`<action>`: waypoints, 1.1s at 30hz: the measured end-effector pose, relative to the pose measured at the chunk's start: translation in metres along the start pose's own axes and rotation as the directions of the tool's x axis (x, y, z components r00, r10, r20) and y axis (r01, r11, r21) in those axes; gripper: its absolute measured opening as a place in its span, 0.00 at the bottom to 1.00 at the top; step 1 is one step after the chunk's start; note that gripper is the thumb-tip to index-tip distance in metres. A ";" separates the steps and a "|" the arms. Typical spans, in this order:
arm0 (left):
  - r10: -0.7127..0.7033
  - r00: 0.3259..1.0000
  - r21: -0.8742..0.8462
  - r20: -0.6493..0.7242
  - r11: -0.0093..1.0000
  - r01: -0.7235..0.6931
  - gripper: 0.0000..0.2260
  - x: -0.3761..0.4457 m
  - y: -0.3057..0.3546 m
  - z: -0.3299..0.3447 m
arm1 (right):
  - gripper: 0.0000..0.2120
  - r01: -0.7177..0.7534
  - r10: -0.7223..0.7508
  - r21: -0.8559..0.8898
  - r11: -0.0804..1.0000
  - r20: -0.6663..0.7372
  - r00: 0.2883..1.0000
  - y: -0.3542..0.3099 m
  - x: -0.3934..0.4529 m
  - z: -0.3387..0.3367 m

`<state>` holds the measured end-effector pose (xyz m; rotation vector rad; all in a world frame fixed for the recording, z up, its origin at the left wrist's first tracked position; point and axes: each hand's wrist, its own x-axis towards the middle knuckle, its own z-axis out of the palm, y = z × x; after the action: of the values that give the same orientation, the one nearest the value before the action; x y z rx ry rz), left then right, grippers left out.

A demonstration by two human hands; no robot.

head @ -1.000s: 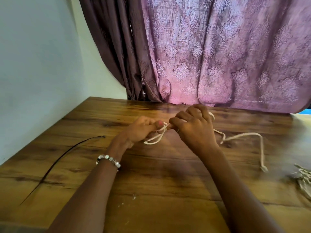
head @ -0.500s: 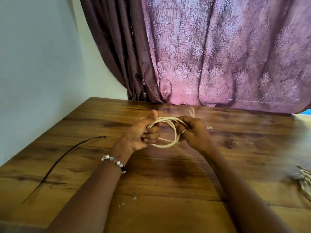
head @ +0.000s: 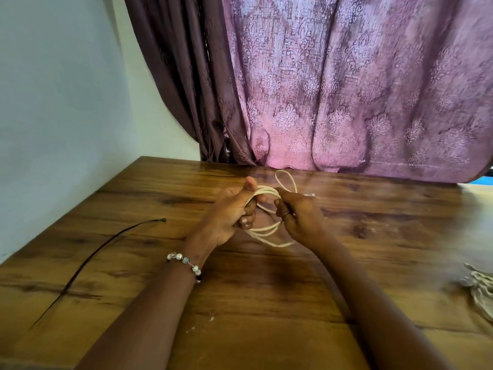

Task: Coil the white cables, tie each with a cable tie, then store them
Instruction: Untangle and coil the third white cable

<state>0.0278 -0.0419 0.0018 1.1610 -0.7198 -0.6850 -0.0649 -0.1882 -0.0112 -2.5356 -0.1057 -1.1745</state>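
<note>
The white cable [head: 262, 231] is held as a coil above the table [head: 266, 303], gripped by the left hand [head: 229, 214] and pinched by the right hand [head: 298, 217], while the black cable tie [head: 106, 244] lies well apart, nearer the left hand.

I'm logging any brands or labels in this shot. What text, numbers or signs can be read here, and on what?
None: no readable text, number or sign shows.
The cable, cable tie, curtain, table and bracelet carry no lettering; the curtain has only a floral pattern.
</note>
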 end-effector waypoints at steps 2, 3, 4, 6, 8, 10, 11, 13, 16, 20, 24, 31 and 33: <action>-0.005 0.998 0.010 0.067 1.000 0.005 0.20 -0.002 0.002 -0.001 | 0.11 -0.016 0.016 -0.006 1.000 0.047 0.999 0.001 0.002 0.001; -0.022 0.996 0.029 0.081 0.999 0.020 0.19 -0.003 0.003 -0.001 | 0.12 -0.025 0.025 0.003 1.000 0.079 0.997 0.000 0.002 0.001; -0.046 0.996 0.059 0.076 0.997 0.042 0.19 -0.004 0.004 -0.002 | 0.14 -0.024 0.022 0.019 1.000 0.102 0.995 -0.001 0.002 -0.001; -0.093 0.995 0.090 0.029 0.992 0.090 0.20 -0.004 0.006 -0.004 | 0.10 -0.073 0.064 0.073 0.995 0.117 0.991 -0.002 0.002 -0.005; -0.115 0.993 0.033 -0.026 0.993 0.115 0.20 -0.005 0.010 -0.008 | 0.07 -0.278 0.254 0.276 0.920 0.120 0.960 -0.002 0.004 -0.012; -0.118 0.993 -0.106 -0.031 0.988 0.114 0.19 -0.003 0.013 -0.013 | 0.10 -0.447 0.432 0.555 0.702 0.169 0.886 -0.001 0.004 -0.019; -0.120 0.992 -0.182 -0.024 0.977 0.114 0.19 -0.002 0.015 -0.015 | 0.11 -0.484 0.476 0.634 0.603 0.202 0.856 -0.001 0.004 -0.023; -0.118 0.993 -0.328 -0.009 0.939 0.109 0.21 -0.001 0.017 -0.016 | 0.11 -0.530 0.515 0.734 0.425 0.285 0.808 0.001 0.002 -0.028; -0.068 0.997 -0.547 0.028 0.834 0.072 0.24 -0.001 0.022 -0.018 | 0.16 -0.554 0.477 0.826 0.104 0.448 0.756 0.002 0.001 -0.030; 0.013 1.000 -0.695 0.010 0.719 -0.003 0.24 -0.004 0.025 -0.023 | 0.14 -0.602 0.429 0.780 0.168 0.492 0.757 -0.005 0.001 -0.029; 0.100 0.984 -0.762 -0.147 0.623 -0.177 0.25 -0.004 0.030 -0.037 | 0.07 -0.707 0.521 0.532 0.466 0.482 0.705 -0.001 -0.003 -0.025; 0.176 0.922 -0.613 -0.345 0.702 -0.363 0.19 -0.001 0.027 -0.045 | 0.08 -0.368 0.432 -0.271 0.890 0.236 0.871 0.019 -0.006 -0.021; 0.195 0.926 -0.560 -0.324 0.749 -0.354 0.17 0.001 0.024 -0.035 | 0.11 -0.272 0.376 -0.465 0.843 0.147 0.915 0.011 -0.003 -0.025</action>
<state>0.0586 -0.0168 0.0164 0.5023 -0.3924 -0.4529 -0.0826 -0.2066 -0.0017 -2.9099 0.5812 -0.8296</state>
